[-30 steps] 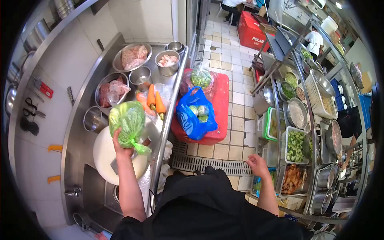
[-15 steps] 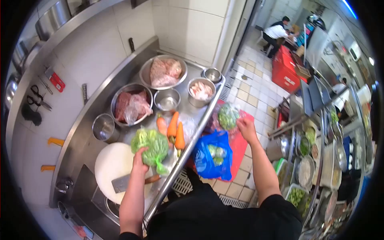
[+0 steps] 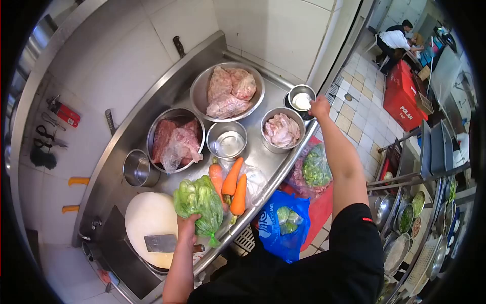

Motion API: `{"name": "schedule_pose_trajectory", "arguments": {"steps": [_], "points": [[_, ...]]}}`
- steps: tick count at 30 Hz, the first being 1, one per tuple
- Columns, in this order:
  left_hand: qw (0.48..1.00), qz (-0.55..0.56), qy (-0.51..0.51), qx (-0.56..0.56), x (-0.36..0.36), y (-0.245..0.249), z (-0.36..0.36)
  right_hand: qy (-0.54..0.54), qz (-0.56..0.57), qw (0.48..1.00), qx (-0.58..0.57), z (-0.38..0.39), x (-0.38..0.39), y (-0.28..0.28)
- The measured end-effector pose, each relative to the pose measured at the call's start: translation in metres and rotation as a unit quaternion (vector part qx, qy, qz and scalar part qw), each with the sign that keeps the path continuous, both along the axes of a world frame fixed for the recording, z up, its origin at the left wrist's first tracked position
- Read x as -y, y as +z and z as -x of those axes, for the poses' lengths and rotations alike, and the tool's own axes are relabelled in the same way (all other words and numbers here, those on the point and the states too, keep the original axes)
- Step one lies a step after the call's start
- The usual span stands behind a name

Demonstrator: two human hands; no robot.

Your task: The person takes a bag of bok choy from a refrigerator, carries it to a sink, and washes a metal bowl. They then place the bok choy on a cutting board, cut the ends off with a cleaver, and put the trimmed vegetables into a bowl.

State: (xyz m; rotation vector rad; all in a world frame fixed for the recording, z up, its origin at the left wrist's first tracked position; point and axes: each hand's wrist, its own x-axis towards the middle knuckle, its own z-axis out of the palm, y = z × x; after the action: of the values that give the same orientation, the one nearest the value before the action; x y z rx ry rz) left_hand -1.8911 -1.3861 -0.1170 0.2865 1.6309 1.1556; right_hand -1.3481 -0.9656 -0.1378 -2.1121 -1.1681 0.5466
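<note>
My left hand (image 3: 187, 226) grips a clear bag of green leafy vegetables (image 3: 198, 202) resting on the steel counter (image 3: 116, 182) beside the round white cutting board (image 3: 147, 220). A cleaver (image 3: 164, 243) lies on that board just below the hand. Three carrots (image 3: 230, 183) lie to the right of the bag. My right hand (image 3: 319, 107) reaches far forward to the counter's edge and touches the small steel bowl (image 3: 301, 97) with white contents; whether it grips the bowl is unclear.
Steel bowls of raw meat (image 3: 228, 92), (image 3: 174, 137), (image 3: 282, 129) and empty steel bowls (image 3: 227, 140), (image 3: 137, 167) crowd the counter. A blue bag (image 3: 281, 225) and a bag of greens (image 3: 315, 167) rest on a red crate below. Two people sit by a red cooler (image 3: 403, 96) far off.
My right hand rose from the bag of greens on the red crate to the small bowl at the counter's far end. My left hand set the leafy bag lower, against the board.
</note>
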Motion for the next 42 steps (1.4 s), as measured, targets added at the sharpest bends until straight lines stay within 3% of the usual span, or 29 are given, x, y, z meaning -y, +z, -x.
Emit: {"name": "schedule_pose_trajectory", "arguments": {"steps": [1, 2, 3, 6, 7, 9, 10, 13, 15, 17, 19, 20, 21, 23, 24, 25, 26, 27, 30, 32, 34, 36, 40, 42], "points": [[0.997, -0.025, -0.012, -0.07, -0.003, -0.001, -0.003, -0.021, -0.06, 0.996, -0.058, 0.005, 0.001, 0.012], [0.997, -0.027, -0.009, -0.069, -0.005, -0.002, -0.004, 0.005, -0.115, 0.993, 0.035, 0.0, -0.017, -0.001], [0.988, -0.054, -0.029, -0.14, -0.005, -0.003, -0.004, 0.007, -0.115, 0.993, 0.035, 0.001, -0.026, -0.002], [0.957, -0.051, -0.071, -0.278, -0.006, 0.002, -0.004, 0.033, -0.175, 0.972, -0.155, 0.048, -0.037, 0.034], [0.934, -0.021, -0.096, -0.344, -0.007, 0.005, -0.003, 0.037, -0.176, 0.971, -0.159, 0.059, -0.052, 0.03], [0.906, -0.015, -0.122, -0.405, -0.007, 0.003, 0.0, 0.03, -0.13, 0.957, -0.257, 0.077, -0.089, 0.008], [0.875, -0.009, -0.152, -0.46, -0.006, 0.002, 0.002, 0.041, -0.089, 0.972, -0.212, 0.083, -0.102, 0.003], [0.833, 0.028, -0.2, -0.516, -0.005, 0.005, 0.004, 0.029, -0.019, 0.951, -0.306, 0.089, -0.138, -0.024], [0.832, 0.042, -0.213, -0.511, -0.003, 0.013, 0.003, 0.066, 0.047, 0.938, -0.337, 0.06, -0.165, -0.063], [0.831, 0.053, -0.235, -0.501, 0.002, 0.024, 0.005, 0.075, -0.012, 0.997, -0.009, 0.037, -0.148, -0.043], [0.828, 0.038, -0.249, -0.502, 0.005, 0.033, 0.009, 0.016, -0.044, 0.968, 0.245, 0.016, -0.082, 0.006], [0.831, 0.039, -0.247, -0.497, 0.007, 0.037, 0.011, -0.001, -0.028, 0.969, 0.246, 0.008, -0.047, 0.021], [0.834, 0.022, -0.232, -0.5, 0.011, 0.041, 0.013, -0.018, -0.011, 0.969, 0.247, -0.002, -0.025, 0.029], [0.839, 0.006, -0.217, -0.499, 0.019, 0.054, 0.018, 0.093, 0.163, 0.951, 0.244, -0.071, -0.049, -0.042], [0.84, -0.014, -0.211, -0.5, 0.02, 0.064, 0.02, 0.094, 0.163, 0.95, 0.249, -0.071, -0.04, -0.041], [0.84, -0.032, -0.204, -0.502, 0.022, 0.076, 0.023, 0.06, 0.11, 0.992, 0.029, -0.067, -0.023, -0.042], [0.839, -0.043, -0.195, -0.507, 0.025, 0.089, 0.025, 0.025, 0.053, 0.979, -0.194, -0.061, -0.01, -0.042], [0.846, -0.064, -0.171, -0.502, 0.035, 0.089, 0.039, 0.031, 0.056, 0.979, -0.191, -0.058, -0.004, -0.036], [0.871, -0.092, -0.077, -0.476, 0.066, 0.116, 0.072, 0.038, -0.113, 0.993, 0.003, -0.065, 0.014, -0.002], [0.855, -0.128, -0.03, -0.502, 0.098, 0.123, 0.116, 0.021, -0.158, 0.987, -0.023, -0.065, 0.032, 0.029], [0.853, -0.127, 0.043, -0.505, 0.138, 0.133, 0.163, 0.033, -0.199, 0.967, -0.158, -0.049, 0.065, 0.063], [0.856, -0.112, 0.131, -0.488, 0.18, 0.138, 0.215, 0.067, -0.162, 0.972, -0.16, -0.074, 0.089, 0.054], [0.845, -0.113, 0.232, -0.469, 0.253, 0.131, 0.336, 0.135, -0.16, 0.939, -0.272, 0.025, 0.201, 0.097], [0.863, -0.138, 0.296, -0.386, 0.283, 0.099, 0.413, 0.154, -0.127, 0.938, -0.284, 0.065, 0.248, 0.101]]}}
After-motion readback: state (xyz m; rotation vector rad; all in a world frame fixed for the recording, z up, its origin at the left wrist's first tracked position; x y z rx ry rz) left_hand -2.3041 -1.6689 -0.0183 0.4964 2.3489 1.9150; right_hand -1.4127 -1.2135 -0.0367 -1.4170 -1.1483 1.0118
